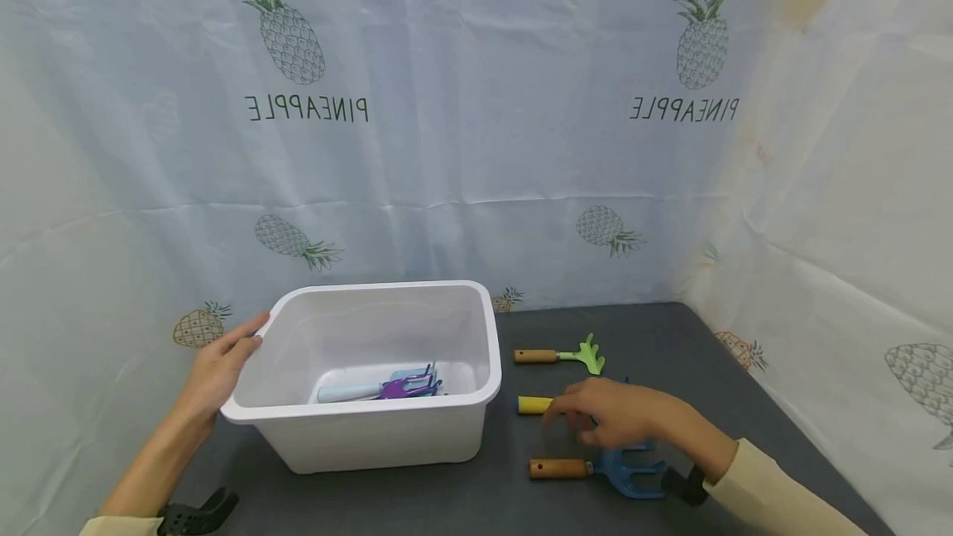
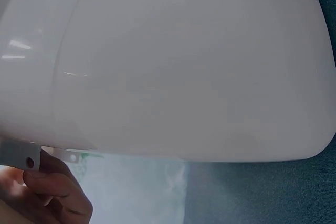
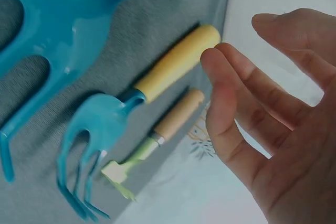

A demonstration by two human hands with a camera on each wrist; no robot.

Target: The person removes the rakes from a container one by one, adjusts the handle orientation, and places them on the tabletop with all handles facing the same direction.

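My left hand (image 1: 212, 379) grips the left rim of a white plastic tub (image 1: 372, 441), fingers curled over the edge in the left wrist view. Inside the tub lie a purple hand fork (image 1: 405, 388) and a light blue handle (image 1: 346, 393), partly overlapping. Over the dark table, my right hand (image 1: 614, 413) hovers with loosely bent fingers, holding nothing. Its fingertips are close to the yellow handle (image 3: 178, 64) of a small blue hand rake (image 3: 102, 116). Nearer the front lies a larger blue garden fork (image 1: 621, 470) with a wooden handle; beyond is a green hand rake (image 1: 588, 354).
The dark grey table (image 1: 506, 495) runs back to a pale curtain (image 1: 462, 147) printed with pineapples. More of this curtain (image 1: 856, 230) closes in the right side. A black wrist strap (image 1: 197, 513) sits on the left arm.
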